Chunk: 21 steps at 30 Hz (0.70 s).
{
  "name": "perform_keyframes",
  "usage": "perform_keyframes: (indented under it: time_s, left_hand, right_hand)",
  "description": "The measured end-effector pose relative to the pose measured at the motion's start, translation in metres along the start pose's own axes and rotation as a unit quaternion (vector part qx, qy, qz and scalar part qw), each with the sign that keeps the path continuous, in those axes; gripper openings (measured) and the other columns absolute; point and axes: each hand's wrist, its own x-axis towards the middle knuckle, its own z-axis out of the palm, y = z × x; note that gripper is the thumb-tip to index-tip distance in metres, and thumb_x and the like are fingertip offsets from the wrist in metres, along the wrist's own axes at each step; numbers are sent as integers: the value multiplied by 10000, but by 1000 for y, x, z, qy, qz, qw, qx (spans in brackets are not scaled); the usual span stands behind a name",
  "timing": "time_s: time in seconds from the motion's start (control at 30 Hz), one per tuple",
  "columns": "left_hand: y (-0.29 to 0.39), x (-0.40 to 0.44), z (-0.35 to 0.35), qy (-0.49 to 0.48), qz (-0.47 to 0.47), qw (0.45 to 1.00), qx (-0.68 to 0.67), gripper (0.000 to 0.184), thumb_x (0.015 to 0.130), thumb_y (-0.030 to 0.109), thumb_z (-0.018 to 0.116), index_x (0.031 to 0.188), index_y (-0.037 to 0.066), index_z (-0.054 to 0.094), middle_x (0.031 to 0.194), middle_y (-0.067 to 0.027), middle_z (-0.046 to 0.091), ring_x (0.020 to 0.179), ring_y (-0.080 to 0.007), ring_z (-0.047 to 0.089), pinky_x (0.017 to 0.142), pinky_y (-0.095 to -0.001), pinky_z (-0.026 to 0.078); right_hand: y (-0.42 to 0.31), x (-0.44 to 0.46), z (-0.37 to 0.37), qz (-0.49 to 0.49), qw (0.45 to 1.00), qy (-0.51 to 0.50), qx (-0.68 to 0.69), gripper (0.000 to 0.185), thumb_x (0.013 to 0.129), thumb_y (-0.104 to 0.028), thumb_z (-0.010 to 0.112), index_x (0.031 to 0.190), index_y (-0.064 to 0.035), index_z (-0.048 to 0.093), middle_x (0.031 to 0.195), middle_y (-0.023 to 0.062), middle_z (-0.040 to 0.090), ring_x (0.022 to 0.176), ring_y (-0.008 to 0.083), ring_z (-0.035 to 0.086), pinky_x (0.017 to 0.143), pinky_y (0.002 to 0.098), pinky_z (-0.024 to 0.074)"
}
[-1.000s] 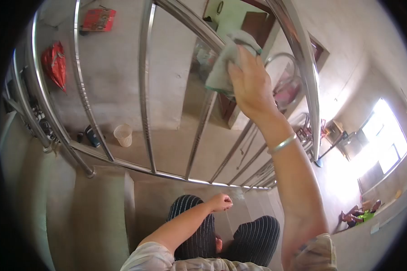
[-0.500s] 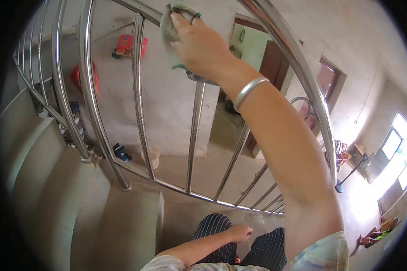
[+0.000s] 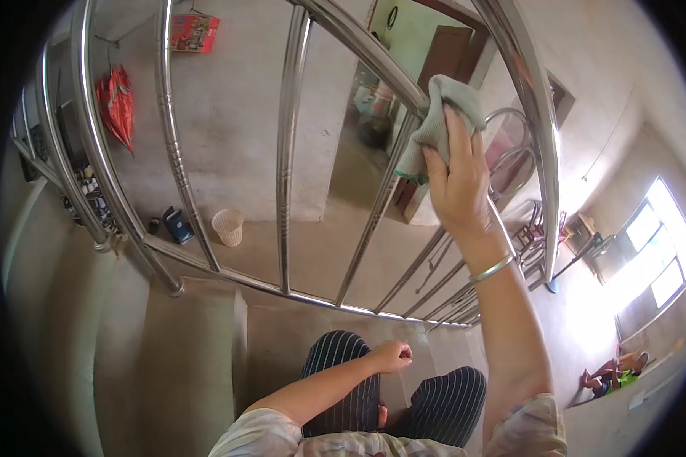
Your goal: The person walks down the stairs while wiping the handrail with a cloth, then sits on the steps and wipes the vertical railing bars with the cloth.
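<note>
My right hand [image 3: 460, 179], with a bangle on its wrist, presses a grey-green cloth [image 3: 443, 122] around the rail below the handrail, where an upright bar meets it. The metal railing [image 3: 288, 152] curves across the view in front of me. My left hand [image 3: 390, 356] is closed over my knee in striped trousers [image 3: 343, 358]; whether anything small is inside its curled fingers cannot be made out.
Concrete steps [image 3: 183, 350] lie at the left. Beyond the bars are a white basket [image 3: 228, 227], a red umbrella [image 3: 116, 109], a red box [image 3: 195, 33] and a doorway. A person [image 3: 616, 375] is at the lower right, below a bright window [image 3: 655, 244].
My right hand and the cloth first went up and left along the rail, then came back down and right. The view has shifted too. My left hand stays closed by my knee.
</note>
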Motion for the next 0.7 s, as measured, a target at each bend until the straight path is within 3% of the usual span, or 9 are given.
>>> perform_keyframes:
  time_s: [0.17,0.23,0.27,0.33,0.37,0.43,0.57,0.63,0.7]
  left_hand:
    - [0,-6,-3,16,-2,999,-40,210,756,185,596,890,24,601,796,-118,632,737,-201,603,691,-312,461]
    - [-2,-8,-1,29,-1,998,-54,204,747,191,606,866,25,607,793,-116,636,723,-206,610,674,-319,467]
    - [-2,-9,-1,45,4,993,-112,189,762,169,601,876,20,602,795,-98,633,715,-181,600,671,-306,465]
    - [-3,-11,-4,60,0,984,-168,173,776,148,596,887,14,597,797,-79,630,707,-156,590,669,-292,463]
    - [-2,-10,-6,48,-18,974,-221,157,784,123,589,890,6,589,788,-62,619,698,-133,574,661,-275,459]
    - [4,-9,-13,31,-42,960,-277,142,792,98,582,893,-2,582,779,-44,607,689,-109,558,654,-258,456]
    - [-2,2,-11,21,-101,942,-319,121,792,71,574,887,-3,574,756,-37,586,671,-85,538,623,-235,451]
    - [-4,4,-12,17,-99,930,-354,120,792,69,573,889,-1,573,758,-41,587,670,-85,539,617,-233,451]
    - [8,0,-23,6,-131,938,-322,127,786,83,581,894,17,576,754,-36,583,661,-83,535,612,-230,449]
  right_hand:
    - [-23,-65,28,-51,998,3,-35,467,732,-26,562,1183,17,447,1142,261,460,1122,419,385,911,416,355]
    - [-36,-80,50,73,983,73,153,476,746,-29,569,1198,19,428,1156,238,472,1122,394,410,919,383,358]
    - [-37,-80,54,78,982,73,153,476,746,-29,569,1198,19,428,1156,238,472,1122,394,410,919,383,358]
    - [-37,-65,60,190,943,126,244,447,742,-41,589,1158,22,438,1056,210,529,999,339,510,850,330,401]
    - [-33,-53,59,198,941,125,244,447,742,-41,589,1158,22,438,1056,210,529,999,339,510,850,330,401]
    - [-25,-26,55,185,929,113,299,410,714,-58,621,1084,19,462,907,156,564,816,243,554,749,293,429]
    - [-19,-42,72,282,877,86,379,376,689,-101,650,1008,14,489,797,104,555,720,175,513,679,293,432]
    - [-19,-79,79,331,886,-33,322,404,675,-166,684,992,13,508,745,82,552,689,148,496,654,292,437]
    - [-21,-140,99,434,812,-117,373,420,677,-207,691,995,10,522,729,94,566,693,150,511,665,293,442]
